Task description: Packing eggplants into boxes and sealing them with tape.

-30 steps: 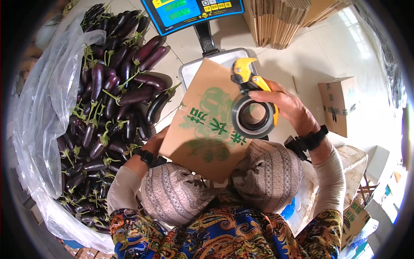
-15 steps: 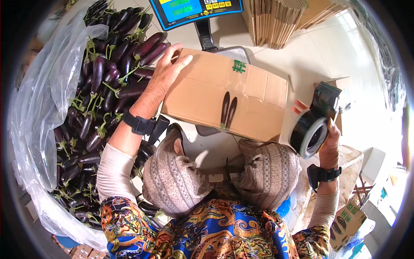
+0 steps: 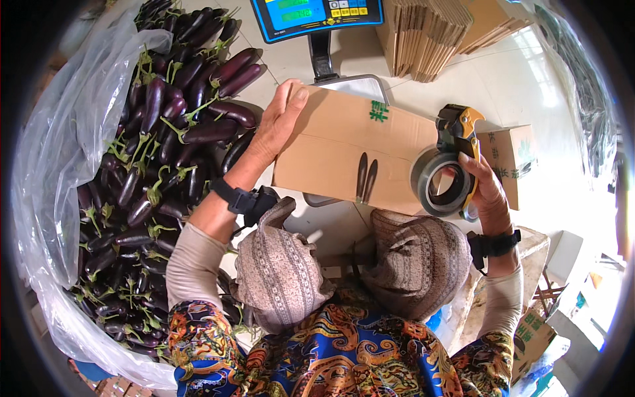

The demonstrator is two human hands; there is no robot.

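Cardboard box (image 3: pixel 337 149) over the scale tray (image 3: pixel 360 85), hiding most of it; left hand (image 3: pixel 278 124) grips its far left corner (fingers partly out of sight). Right hand (image 3: pixel 489 188) clasps a tape dispenser (image 3: pixel 456 135), masking the box's right end. Display (image 3: pixel 307 12) cut off above. Pale tiled floor (image 3: pixel 493 89), eggplants (image 3: pixel 129 187) heaped left.

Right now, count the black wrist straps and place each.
2: left strap, on the wrist of the left hand holding the carton; right strap, on the wrist of the right hand holding the tape dispenser.
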